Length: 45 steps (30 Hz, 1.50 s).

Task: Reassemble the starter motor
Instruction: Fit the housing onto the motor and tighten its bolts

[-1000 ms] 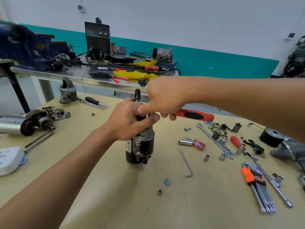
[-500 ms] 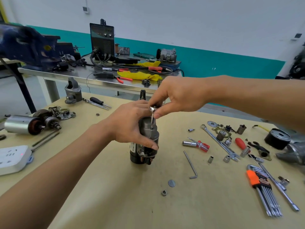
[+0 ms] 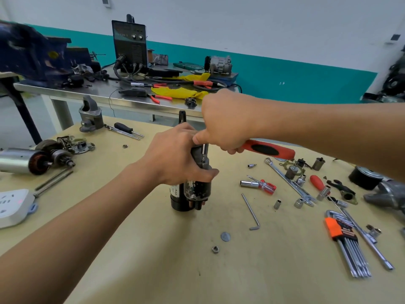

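Observation:
The starter motor (image 3: 192,194), black and grey, stands upright on the tan table (image 3: 153,260). My left hand (image 3: 175,154) grips its upper part from the left, with the thumb across the front. My right hand (image 3: 225,119) is above and to the right and curls round a red-handled ratchet (image 3: 267,149), whose handle sticks out to the right. A short metal shaft (image 3: 204,152) runs down from under this hand to the motor's top. Its tip meets a fastener there, which is too small to make out.
An armature (image 3: 26,161), a nose housing (image 3: 91,116) and a white power strip (image 3: 13,207) lie at the left. To the right are a hex key set (image 3: 344,238), a loose Allen key (image 3: 251,212), a spanner (image 3: 289,181) and sockets. A washer (image 3: 225,236) and a nut (image 3: 215,249) lie in front.
Half a second ago my right fingers pinched the top of the metal shaft. Now that hand wraps the red handle, which shows again at the right. My left hand stays on the motor.

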Tool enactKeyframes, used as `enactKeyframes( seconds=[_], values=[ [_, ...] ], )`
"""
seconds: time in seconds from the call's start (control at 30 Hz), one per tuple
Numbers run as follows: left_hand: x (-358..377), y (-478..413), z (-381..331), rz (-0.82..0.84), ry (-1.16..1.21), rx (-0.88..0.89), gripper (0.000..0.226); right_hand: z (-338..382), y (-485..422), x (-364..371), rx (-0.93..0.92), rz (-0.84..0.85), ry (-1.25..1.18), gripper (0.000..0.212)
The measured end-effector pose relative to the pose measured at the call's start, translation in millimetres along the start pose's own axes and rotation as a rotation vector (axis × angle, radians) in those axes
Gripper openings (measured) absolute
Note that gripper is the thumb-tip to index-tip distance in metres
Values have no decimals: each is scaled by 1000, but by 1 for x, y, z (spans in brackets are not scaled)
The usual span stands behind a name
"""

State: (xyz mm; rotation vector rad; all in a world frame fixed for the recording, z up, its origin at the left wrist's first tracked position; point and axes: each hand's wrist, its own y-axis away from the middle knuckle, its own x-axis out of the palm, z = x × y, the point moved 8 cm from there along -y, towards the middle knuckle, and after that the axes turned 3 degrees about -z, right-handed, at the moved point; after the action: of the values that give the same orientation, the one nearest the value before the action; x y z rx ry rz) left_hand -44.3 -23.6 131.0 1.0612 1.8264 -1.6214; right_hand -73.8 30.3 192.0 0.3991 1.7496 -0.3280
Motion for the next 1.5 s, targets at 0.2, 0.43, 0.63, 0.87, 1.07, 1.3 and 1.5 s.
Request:
enactKeyframes(
  seconds=[0.2,0.43,0.63,0.87,1.07,1.3,1.5],
  values=[
    [-2,2,9,-1,163,-3,65,0,8,-4,-323,16,-244,23],
    [0,2,15,29,266,-17,120,9,11,-1,-487,-49,-287,27],
    [2,0,15,20,190,-57,112,7,15,-1,-384,-94,-190,16],
    [0,-1,9,-11,186,-67,65,16,17,-5,-143,-140,12,20],
    [1,-1,2,9,48,-62,65,12,18,-11,-21,-131,61,35],
    [19,-8,4,601,-188,2,108,-31,44,-4,134,-281,-261,36],
    [24,-31,0,621,-401,162,79,-94,87,12,476,-650,-736,35]
  ],
)
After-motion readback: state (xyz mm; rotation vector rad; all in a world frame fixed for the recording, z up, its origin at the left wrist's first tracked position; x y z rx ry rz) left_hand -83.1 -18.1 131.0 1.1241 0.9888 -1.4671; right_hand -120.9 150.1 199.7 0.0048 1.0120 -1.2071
